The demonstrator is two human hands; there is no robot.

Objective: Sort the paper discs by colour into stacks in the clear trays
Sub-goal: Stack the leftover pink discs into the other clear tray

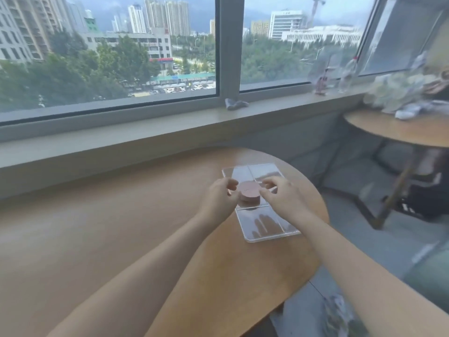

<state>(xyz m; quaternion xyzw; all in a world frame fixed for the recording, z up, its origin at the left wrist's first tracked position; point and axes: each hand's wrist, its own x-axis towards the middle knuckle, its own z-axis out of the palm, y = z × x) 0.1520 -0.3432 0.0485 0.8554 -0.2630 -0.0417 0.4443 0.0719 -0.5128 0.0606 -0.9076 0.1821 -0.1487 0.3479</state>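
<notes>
One short, thick stack of pink paper discs [250, 193] sits in a middle compartment of the single clear divided tray [267, 235] near the tabletop's [102, 229] right edge. The left hand [220, 199] and right hand [279, 197] flank the stack, curled fingertips touching its sides.

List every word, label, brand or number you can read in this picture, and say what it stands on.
None can be read.
Stack of pink discs: a faint mark on top, too blurred to read.
Clear tray: no print visible.
White building outside the window: small marks near its roof, too small to read.
Low building with a red and blue band: too small to read.
Bottle on the sill: blurred, no legible label.
</notes>
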